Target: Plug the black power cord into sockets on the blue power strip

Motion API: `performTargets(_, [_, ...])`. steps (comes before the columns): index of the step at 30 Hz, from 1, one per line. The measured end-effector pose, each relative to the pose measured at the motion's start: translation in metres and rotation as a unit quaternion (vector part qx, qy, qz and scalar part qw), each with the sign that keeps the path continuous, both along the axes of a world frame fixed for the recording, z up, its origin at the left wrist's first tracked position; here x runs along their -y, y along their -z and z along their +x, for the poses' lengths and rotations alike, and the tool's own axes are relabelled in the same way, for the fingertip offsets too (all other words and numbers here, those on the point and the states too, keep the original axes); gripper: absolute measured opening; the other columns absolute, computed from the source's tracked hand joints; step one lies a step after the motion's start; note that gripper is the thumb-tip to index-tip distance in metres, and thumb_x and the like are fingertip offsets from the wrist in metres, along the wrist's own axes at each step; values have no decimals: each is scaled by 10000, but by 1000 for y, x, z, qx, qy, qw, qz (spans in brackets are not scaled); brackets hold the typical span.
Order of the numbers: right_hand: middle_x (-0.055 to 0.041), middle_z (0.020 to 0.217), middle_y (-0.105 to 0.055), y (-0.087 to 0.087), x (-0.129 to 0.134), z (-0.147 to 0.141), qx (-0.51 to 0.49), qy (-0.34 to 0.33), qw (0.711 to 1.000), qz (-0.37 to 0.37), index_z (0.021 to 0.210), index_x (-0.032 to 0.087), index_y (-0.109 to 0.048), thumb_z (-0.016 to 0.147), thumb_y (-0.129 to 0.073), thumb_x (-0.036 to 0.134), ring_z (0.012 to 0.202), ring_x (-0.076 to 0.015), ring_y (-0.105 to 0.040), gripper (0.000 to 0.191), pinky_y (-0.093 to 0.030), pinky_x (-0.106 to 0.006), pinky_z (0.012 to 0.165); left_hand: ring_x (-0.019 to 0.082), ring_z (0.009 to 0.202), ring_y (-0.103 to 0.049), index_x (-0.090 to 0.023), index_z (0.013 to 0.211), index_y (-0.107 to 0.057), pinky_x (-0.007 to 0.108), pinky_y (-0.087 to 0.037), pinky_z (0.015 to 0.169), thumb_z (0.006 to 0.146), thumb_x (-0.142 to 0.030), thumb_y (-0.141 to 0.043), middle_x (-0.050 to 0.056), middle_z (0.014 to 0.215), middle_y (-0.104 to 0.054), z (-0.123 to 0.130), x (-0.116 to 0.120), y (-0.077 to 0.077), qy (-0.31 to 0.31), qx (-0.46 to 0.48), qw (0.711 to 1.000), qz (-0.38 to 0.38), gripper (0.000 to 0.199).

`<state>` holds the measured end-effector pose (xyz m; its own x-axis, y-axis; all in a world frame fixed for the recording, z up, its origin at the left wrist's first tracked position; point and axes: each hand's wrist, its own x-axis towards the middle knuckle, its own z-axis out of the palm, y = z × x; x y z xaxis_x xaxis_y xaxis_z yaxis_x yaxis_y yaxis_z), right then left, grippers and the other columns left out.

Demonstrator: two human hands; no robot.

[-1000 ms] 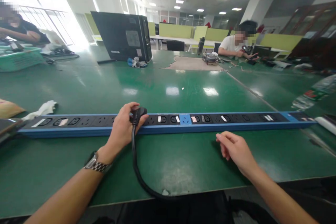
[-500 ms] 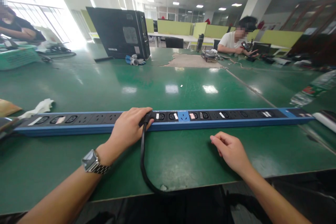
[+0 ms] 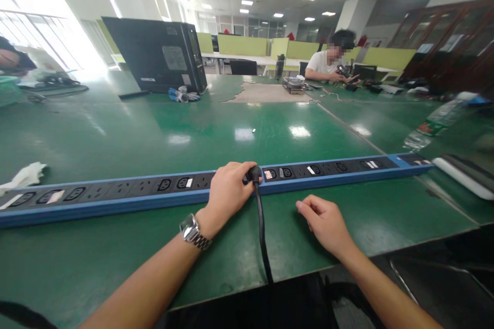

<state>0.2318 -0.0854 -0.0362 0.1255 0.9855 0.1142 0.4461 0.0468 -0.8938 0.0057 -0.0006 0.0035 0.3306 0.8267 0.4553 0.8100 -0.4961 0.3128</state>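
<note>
Left hand nearer, fingers clamped on black moulded plug over long, crosswise blue-and-black socket strip; right hand curled together.

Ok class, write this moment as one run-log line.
left hand: grips black plug at power strip | plug seating: hidden | right hand: loosely curled, near strip | cable: runs to table edge
</note>
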Motion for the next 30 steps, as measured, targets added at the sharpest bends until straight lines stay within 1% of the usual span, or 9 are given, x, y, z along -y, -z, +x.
performTargets(3, [31, 454, -465, -9, -12, -14, -69, 19, 997, -43, 601, 197, -541, 835, -586, 536, 412, -111, -446, 415, -344, -236, 429, 247, 1066, -646, -232, 1182, -633, 401, -497, 937, 872, -316, -612, 67, 1135, -712, -4, 1, -1, 31, -17, 999, -7, 321])
performTargets(5, [14, 451, -512, -20, -26, -37, -125, 0, 985, -116, 646, 185, -573, 858, -527, 606, 372, -113, -486, 474, -339, -222, 379, 251, 1146, -614, -220, 1319, -537, 432, -449, 1019, 856, -370, -625, 85, 1225, -678, -9, 3, -1, 44, -36, 998, -18, 494])
performTargets(9, [21, 417, -519, -66, -50, -93, -268, -89, 922, -264, 659, 172, -558, 927, -469, 566, 311, -94, -470, 484, -336, -191, 327, 335, 1261, -524, -166, 1422, -418, 564, -355, 1075, 791, -448, -667, 160, 1366, -576, -23, 8, 1, -15, -129, 991, -20, 734])
performTargets(12, [84, 323, -349, -114, -52, -102, -444, -108, 863, -214, 585, 185, -482, 989, -398, 449, 251, -50, -310, 490, -254, -158, 298, 357, 1246, -523, -183, 1364, -489, 569, -369, 1049, 776, -478, -691, 147, 1368, -573, -31, 8, 5, -29, -170, 985, -3, 687])
performTargets(15, [72, 297, -336, -142, -45, -69, -455, -90, 881, -91, 550, 181, -501, 967, -442, 420, 243, -58, -305, 484, -227, -169, 283, 349, 1230, -529, -188, 1370, -479, 554, -370, 1047, 749, -498, -723, 131, 1344, -591, -32, 6, 7, -31, -168, 985, 0, 736])
performTargets(17, [65, 285, -322, -137, -44, -36, -415, -12, 903, -107, 520, 188, -485, 962, -427, 392, 229, -63, -287, 491, -225, -183, 279, 344, 1228, -528, -196, 1363, -484, 540, -366, 1050, 742, -496, -730, 125, 1339, -595, -31, 6, 7, -33, -163, 986, -7, 732])
performTargets(21, [73, 273, -272, -92, -53, 8, -381, 78, 888, -245, 488, 196, -421, 955, -409, 385, 218, -57, -248, 504, -201, -178, 285, 341, 1219, -529, -215, 1357, -488, 530, -352, 1052, 746, -513, -715, 118, 1330, -599, -30, 5, 7, -40, -160, 986, -16, 716])
performTargets(24, [73, 269, -270, -67, -55, 8, -372, 80, 887, -261, 493, 201, -400, 947, -406, 394, 218, -62, -242, 494, -214, -186, 286, 336, 1220, -523, -205, 1364, -484, 518, -346, 1055, 754, -525, -704, 115, 1330, -600, -30, 6, 7, -45, -163, 986, -15, 724])
performTargets(30, [76, 278, -272, -57, -55, -5, -371, 69, 887, -268, 496, 206, -383, 950, -395, 419, 225, -61, -233, 502, -202, -186, 284, 327, 1218, -523, -183, 1362, -492, 502, -346, 1056, 753, -526, -707, 111, 1335, -597, -29, 7, 7, -51, -167, 985, -13, 731])
